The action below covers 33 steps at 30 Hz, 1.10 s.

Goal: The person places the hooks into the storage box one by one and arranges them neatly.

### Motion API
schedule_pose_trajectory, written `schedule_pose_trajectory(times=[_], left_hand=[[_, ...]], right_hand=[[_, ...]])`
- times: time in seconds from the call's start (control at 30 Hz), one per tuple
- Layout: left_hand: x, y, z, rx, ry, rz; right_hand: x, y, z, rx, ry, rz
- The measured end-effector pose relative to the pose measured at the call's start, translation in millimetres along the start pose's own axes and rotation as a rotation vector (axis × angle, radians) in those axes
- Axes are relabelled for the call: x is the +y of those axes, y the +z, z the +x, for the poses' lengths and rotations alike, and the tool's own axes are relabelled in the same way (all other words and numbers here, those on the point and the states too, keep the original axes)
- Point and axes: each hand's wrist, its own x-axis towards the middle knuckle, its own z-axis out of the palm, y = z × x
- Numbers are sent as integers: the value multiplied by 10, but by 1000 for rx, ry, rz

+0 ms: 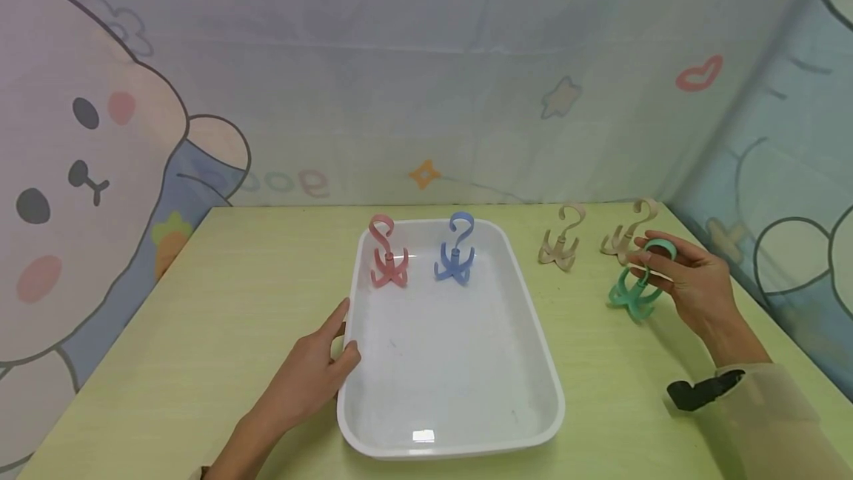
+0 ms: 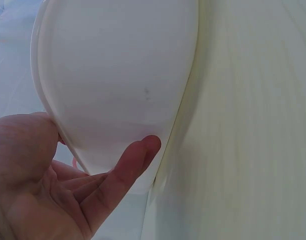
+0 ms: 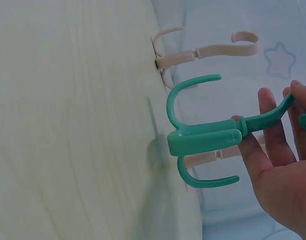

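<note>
Green, smooth hook [image 3: 205, 142], its upper end pinched by the right hand [image 1: 696, 284]; right wrist view details curved prongs that the head view shows small. Left wrist view alone exposes the outer side wall of the glossy, round-cornered white tray [image 1: 453, 361], rim gripped by the left hand [image 1: 303, 380].

Tray [image 1: 453, 361] on table [image 1: 266, 258]; two hooks [image 1: 389, 262] inside, far end; three hooks [image 1: 624, 239] to right.

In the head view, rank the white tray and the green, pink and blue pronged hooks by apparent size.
1. White tray
2. Green pronged hook, perhaps through nearness to the camera
3. Pink pronged hook, blue pronged hook: look alike, unranked
</note>
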Motion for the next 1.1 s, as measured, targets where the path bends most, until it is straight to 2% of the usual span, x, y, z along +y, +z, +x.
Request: schedule_pose_trajectory(times=[0.23, 0.53, 0.63, 0.87, 1.1], left_hand=[[13, -6, -3, -1, 0, 4], [26, -7, -10, -3, 0, -2], [31, -6, -10, -2, 0, -1], [22, -2, -6, 2, 1, 11], [7, 9, 6, 12, 5, 26]], right_hand=[[-23, 61, 16, -13, -5, -15], [-74, 179, 2, -16, 1, -87], [-86, 203, 6, -38, 4, -77], [-98, 264, 14, -18, 4, -117], [-124, 320, 15, -31, -1, -112]])
